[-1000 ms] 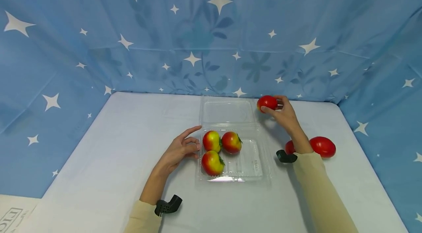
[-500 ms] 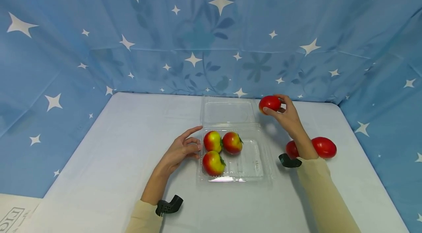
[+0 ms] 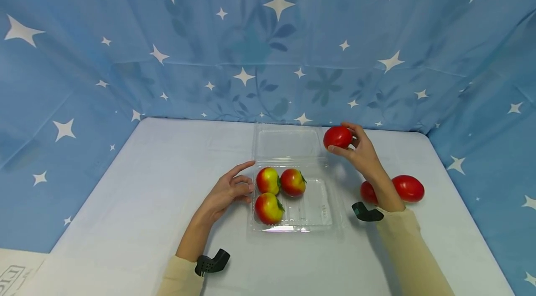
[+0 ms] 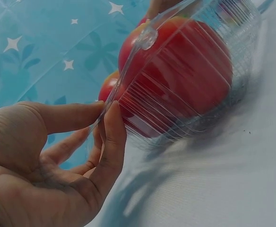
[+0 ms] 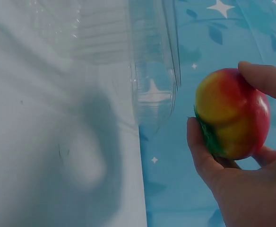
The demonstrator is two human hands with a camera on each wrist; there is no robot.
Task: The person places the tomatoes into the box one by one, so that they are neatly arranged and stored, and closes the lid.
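My right hand (image 3: 363,154) holds a red-and-yellow peach (image 3: 337,137) above the table, just right of the clear plastic box's raised or laid-back lid (image 3: 289,142). In the right wrist view, fingers and thumb curl around the peach (image 5: 232,113), whose green leaves face the left. My left hand (image 3: 224,193) is at the left side of the clear box (image 3: 316,207). The left wrist view has its thumb and a finger pinching the box's rim (image 4: 110,97). Three peaches (image 3: 269,207) lie in the left and back part of the box, green leaves pointing right.
Two red fruits (image 3: 408,188) lie on the table to the right, one partly hidden by the right wrist. A blue star-patterned curtain (image 3: 192,54) borders the white table (image 3: 138,221) at the back and sides. A printed board or carton (image 3: 16,272) shows at lower left.
The right hand has turned the peach slightly, so that only red faces the head camera, and it sits a little lower in view. The left hand and the boxed peaches stay put.
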